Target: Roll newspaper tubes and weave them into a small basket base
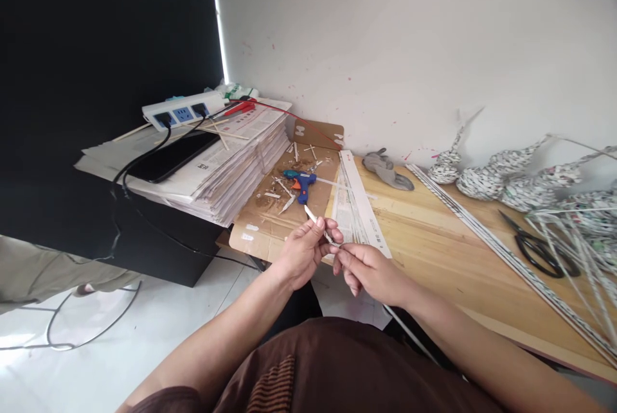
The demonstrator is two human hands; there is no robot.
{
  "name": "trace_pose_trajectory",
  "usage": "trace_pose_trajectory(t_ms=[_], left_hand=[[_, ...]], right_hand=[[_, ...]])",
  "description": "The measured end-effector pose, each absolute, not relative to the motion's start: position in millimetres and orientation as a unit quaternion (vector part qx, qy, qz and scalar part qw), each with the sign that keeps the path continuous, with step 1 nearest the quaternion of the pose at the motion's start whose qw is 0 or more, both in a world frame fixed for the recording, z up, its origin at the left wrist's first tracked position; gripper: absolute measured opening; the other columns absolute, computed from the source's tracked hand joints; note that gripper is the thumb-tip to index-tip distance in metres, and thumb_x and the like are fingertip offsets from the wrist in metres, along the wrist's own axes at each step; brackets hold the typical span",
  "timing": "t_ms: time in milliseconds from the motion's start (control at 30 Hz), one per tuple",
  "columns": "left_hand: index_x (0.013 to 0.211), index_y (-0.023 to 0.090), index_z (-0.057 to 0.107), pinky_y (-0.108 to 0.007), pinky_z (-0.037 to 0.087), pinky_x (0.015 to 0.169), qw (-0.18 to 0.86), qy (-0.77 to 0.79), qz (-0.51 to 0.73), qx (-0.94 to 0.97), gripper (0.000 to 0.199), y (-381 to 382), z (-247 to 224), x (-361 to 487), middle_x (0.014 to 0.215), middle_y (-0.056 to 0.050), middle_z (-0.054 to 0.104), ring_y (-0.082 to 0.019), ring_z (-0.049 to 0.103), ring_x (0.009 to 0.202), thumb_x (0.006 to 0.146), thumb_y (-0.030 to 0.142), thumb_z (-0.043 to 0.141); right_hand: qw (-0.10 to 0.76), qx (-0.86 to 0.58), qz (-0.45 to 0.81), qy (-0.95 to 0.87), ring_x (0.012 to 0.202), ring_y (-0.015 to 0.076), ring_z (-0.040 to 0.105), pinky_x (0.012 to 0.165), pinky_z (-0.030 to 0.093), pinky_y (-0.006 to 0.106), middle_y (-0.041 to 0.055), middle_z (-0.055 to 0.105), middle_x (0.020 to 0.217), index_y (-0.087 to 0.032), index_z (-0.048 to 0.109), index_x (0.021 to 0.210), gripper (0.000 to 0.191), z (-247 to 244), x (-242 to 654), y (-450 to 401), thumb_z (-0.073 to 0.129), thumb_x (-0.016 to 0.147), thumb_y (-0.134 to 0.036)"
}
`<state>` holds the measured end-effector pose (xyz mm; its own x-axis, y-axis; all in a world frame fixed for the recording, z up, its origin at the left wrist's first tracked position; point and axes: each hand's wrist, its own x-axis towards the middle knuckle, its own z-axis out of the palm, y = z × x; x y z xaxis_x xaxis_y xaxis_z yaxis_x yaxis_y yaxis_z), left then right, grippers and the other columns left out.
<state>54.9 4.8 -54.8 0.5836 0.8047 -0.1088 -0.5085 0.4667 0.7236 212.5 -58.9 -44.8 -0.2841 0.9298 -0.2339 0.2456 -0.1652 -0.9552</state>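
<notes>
A thin white rolled-paper stick [311,213] is pinched in my left hand [304,247], its pale tip pointing up and away from me. My right hand [369,272] meets the left at the lower part of the same stick, thumb and index finger closed on it. A long pale strand [409,331] passes below my right forearm; whether it joins the stick is hidden. Just beyond my hands, a blue glue gun [303,187] lies on a stained cardboard sheet [263,223] among paper scraps. White paper strips [364,207] lie right of it.
On the left, a tall newspaper stack [245,175] carries a phone [168,155] and a power strip [183,111] with hanging cords. A grey glove [388,170], long paper rods [501,255], black scissors [537,251] and several woven paper pieces [501,172] lie along the wooden table [434,252].
</notes>
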Motion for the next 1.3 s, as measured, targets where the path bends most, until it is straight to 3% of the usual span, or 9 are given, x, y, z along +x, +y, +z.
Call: trace_pose_trajectory(t_ms=[100,233,333,567,867,1000,1167,1300], left_hand=[[0.091,0.011,0.062,-0.020,0.051,0.062,0.828,0.219,0.398,0.330,0.026,4,-54,56,0.078,-0.005,0.065,-0.009,0.062,0.064,0.085,0.037,0.062],[0.089,0.011,0.061,-0.019,0.052,0.062,0.826,0.225,0.398,0.329,0.025,5,-55,57,0.078,-0.005,0.065,-0.009,0.061,0.063,0.086,0.036,0.062],[0.089,0.010,0.062,-0.019,0.053,0.067,0.827,0.223,0.401,0.326,0.024,5,-55,58,0.078,-0.005,0.065,-0.009,0.063,0.066,0.086,0.034,0.061],[0.091,0.010,0.064,-0.021,0.055,0.071,0.838,0.198,0.390,0.327,0.022,3,-52,59,0.079,-0.006,0.065,-0.011,0.064,0.070,0.085,0.032,0.064],[0.091,0.010,0.065,-0.022,0.055,0.075,0.840,0.198,0.380,0.333,0.020,3,-51,56,0.079,-0.005,0.065,-0.011,0.065,0.073,0.081,0.028,0.069],[0.089,0.010,0.065,-0.022,0.055,0.074,0.829,0.224,0.393,0.330,0.021,5,-54,55,0.078,-0.005,0.065,-0.011,0.065,0.071,0.081,0.030,0.068],[0.084,0.010,0.067,-0.024,0.054,0.075,0.811,0.242,0.410,0.341,0.022,3,-53,61,0.077,-0.004,0.064,-0.010,0.062,0.071,0.078,0.031,0.071],[0.081,0.012,0.069,-0.026,0.052,0.075,0.796,0.244,0.419,0.361,0.022,-4,-47,69,0.082,-0.005,0.068,-0.014,0.064,0.078,0.074,0.031,0.075]], right_hand=[[0.304,-0.447,0.697,-0.471,0.039,0.0103,0.041,0.046,0.038,0.025,-0.0084,0.037,0.045,-0.019,0.051,0.077,0.044,-48,216,-55,0.038,0.092,-0.058],[0.325,-0.522,0.557,-0.558,0.051,0.0104,0.051,0.053,0.039,0.024,-0.0037,0.053,0.056,-0.017,0.056,0.083,0.040,-43,217,-57,0.047,0.091,-0.056],[0.325,-0.540,0.511,-0.585,0.051,0.0098,0.050,0.056,0.039,0.024,-0.0038,0.053,0.055,-0.017,0.056,0.081,0.040,-41,215,-60,0.045,0.092,-0.054],[0.369,-0.381,0.757,-0.381,0.037,0.0079,0.038,0.043,0.034,0.022,-0.0091,0.038,0.043,-0.018,0.049,0.074,0.038,-53,220,-56,0.053,0.088,-0.053],[0.357,-0.313,0.803,-0.359,0.036,0.0107,0.044,0.042,0.035,0.023,-0.0090,0.038,0.039,-0.020,0.046,0.071,0.036,-66,221,-54,0.051,0.090,-0.050],[0.355,-0.449,0.690,-0.443,0.053,0.0138,0.059,0.049,0.040,0.025,0.0003,0.060,0.062,-0.016,0.057,0.090,0.039,-53,227,-51,0.046,0.091,-0.055],[0.420,-0.576,0.353,-0.606,0.090,0.0196,0.062,0.072,0.047,0.031,0.0078,0.066,0.101,-0.021,0.063,0.107,0.036,-15,222,-40,0.056,0.087,-0.049],[0.377,-0.572,0.168,-0.709,0.094,0.0220,0.060,0.084,0.045,0.035,0.0069,0.066,0.097,-0.022,0.069,0.098,0.025,0,203,-28,0.070,0.078,-0.038]])
